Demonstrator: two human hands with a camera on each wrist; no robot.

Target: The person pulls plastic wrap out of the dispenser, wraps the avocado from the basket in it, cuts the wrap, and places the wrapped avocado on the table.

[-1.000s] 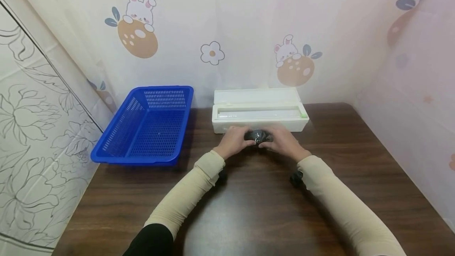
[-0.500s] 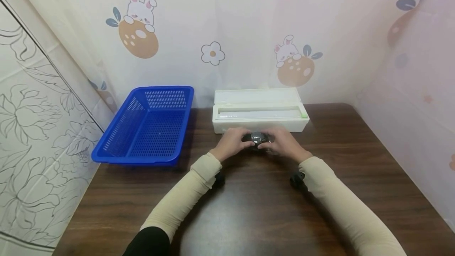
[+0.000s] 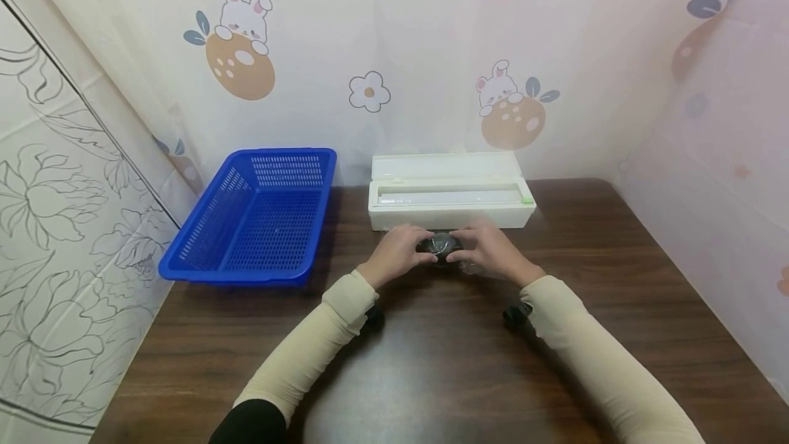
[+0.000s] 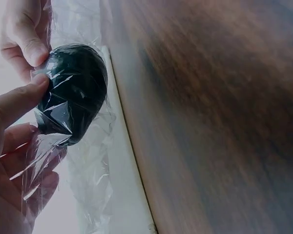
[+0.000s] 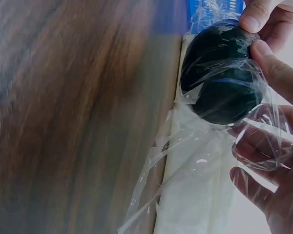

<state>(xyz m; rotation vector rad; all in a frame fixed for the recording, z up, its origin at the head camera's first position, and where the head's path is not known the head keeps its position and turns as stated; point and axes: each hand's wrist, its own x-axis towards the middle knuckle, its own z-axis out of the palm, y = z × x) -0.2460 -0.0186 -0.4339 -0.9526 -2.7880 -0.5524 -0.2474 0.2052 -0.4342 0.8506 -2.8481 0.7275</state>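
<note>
A dark, smooth, rounded object (image 3: 440, 244), blackish green in the wrist views, is held up in front of the white box. Clear plastic film (image 4: 95, 165) wraps it, and loose crinkled film trails off it on both sides. My left hand (image 3: 396, 253) pinches one end of it between thumb and fingers. At the opposite end, my right hand (image 3: 491, 251) holds it the same way, with film (image 5: 266, 141) bunched over the fingers. Both thumbs lie on the side nearer me. The object's exact kind cannot be told through the film.
Just behind my hands stands a long white box (image 3: 453, 216) with its lid raised, a pale roll (image 3: 450, 198) inside and a small green piece at the right end. A blue perforated basket (image 3: 314, 238) is at the left. Everything stands on a brown wooden table (image 3: 431, 375).
Both hands and the wrapped object have come slightly nearer to me, the left hand and object also a little leftward. Basket and box have stayed put.
</note>
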